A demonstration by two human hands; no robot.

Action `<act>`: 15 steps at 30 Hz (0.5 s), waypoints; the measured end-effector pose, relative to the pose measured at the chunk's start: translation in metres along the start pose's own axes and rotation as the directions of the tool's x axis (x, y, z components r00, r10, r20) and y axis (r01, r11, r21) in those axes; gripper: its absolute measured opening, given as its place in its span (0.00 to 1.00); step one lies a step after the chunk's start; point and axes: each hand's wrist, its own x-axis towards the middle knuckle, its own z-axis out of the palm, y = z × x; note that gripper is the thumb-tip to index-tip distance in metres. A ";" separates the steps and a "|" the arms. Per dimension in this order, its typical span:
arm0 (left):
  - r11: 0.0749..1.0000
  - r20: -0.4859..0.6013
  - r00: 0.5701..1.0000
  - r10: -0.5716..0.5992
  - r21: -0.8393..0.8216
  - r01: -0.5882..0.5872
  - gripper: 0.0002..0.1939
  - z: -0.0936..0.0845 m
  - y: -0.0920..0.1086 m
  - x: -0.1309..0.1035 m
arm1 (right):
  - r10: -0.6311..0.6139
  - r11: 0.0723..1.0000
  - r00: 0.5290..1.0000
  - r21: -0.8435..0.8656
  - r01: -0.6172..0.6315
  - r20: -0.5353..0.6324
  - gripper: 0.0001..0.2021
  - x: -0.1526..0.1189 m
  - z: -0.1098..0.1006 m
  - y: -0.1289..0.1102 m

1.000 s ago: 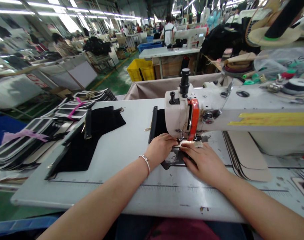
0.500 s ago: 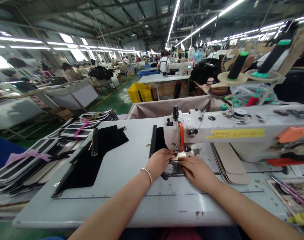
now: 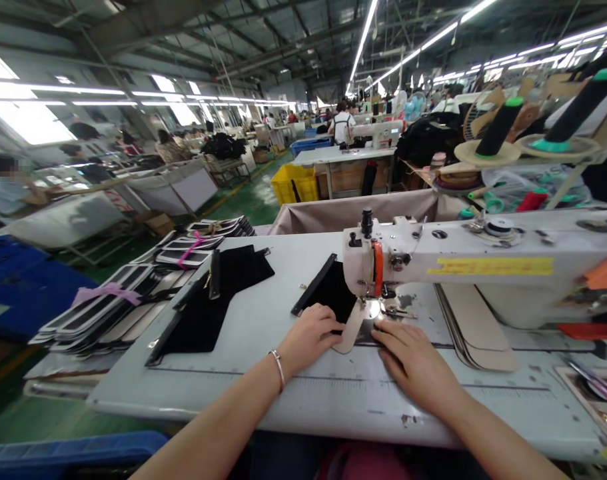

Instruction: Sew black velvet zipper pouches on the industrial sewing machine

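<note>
My left hand point(image 3: 310, 340), with a bracelet at the wrist, pinches the edge of a black fabric piece point(image 3: 333, 290) just left of the sewing machine's needle area. A beige panel point(image 3: 352, 327) shows at this piece's right side, and a dark zipper strip runs along its left edge, now slanted. My right hand point(image 3: 416, 363) rests on the machine bed with fingers stretched out, its fingertips by the metal plate right of the panel. The sewing machine point(image 3: 383, 260) head stands over the work; its presser foot is partly hidden.
Another black piece with zipper strips point(image 3: 198, 323) lies at the table's left. Tied stacks of panels point(image 3: 106, 300) sit beyond it. Beige panels point(image 3: 476, 327) lie under the machine arm. A parts tray point(image 3: 590, 393) is at right, a blue bin point(image 3: 73, 453) at lower left.
The black piece has turned, so its zipper strip slants, and its beige side now shows. My left hand has come away from the needle towards me. The whole view has shifted leftward.
</note>
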 end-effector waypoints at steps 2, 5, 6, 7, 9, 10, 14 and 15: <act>1.000 -0.011 1.000 -0.008 0.029 0.008 0.08 -0.001 0.000 -0.008 | -0.005 1.000 1.000 0.017 0.006 -0.007 0.18 0.002 0.000 0.000; 0.999 -0.022 1.000 0.013 0.052 -0.011 0.11 0.002 0.001 -0.011 | -0.004 0.999 1.000 0.034 0.005 -0.013 0.18 0.003 0.000 -0.002; 0.999 -0.029 1.000 0.007 0.047 -0.006 0.13 0.004 0.001 -0.010 | 0.000 0.999 1.000 0.035 0.001 -0.013 0.18 0.001 -0.002 -0.004; 0.999 -0.036 0.999 -0.005 0.038 0.007 0.14 0.005 0.000 -0.010 | 0.006 0.999 1.000 0.034 -0.005 -0.011 0.19 -0.001 -0.003 -0.006; 0.999 -0.048 0.998 -0.039 0.022 0.040 0.17 0.007 -0.007 -0.007 | 0.023 0.999 1.000 0.023 -0.023 -0.006 0.19 -0.007 -0.008 -0.013; 0.999 -0.046 0.998 -0.044 0.017 0.045 0.18 0.007 -0.013 -0.004 | 0.033 0.999 0.999 0.013 -0.033 0.000 0.19 -0.010 -0.010 -0.017; 0.997 -0.067 0.997 -0.034 0.067 0.039 0.19 0.005 -0.057 0.032 | 0.072 0.996 0.997 -0.052 -0.071 0.018 0.13 -0.010 -0.013 -0.024; 0.994 -0.076 0.997 -0.011 0.109 0.019 0.19 0.005 -0.068 0.046 | 0.074 0.995 0.997 -0.069 -0.072 0.026 0.12 -0.007 -0.012 -0.022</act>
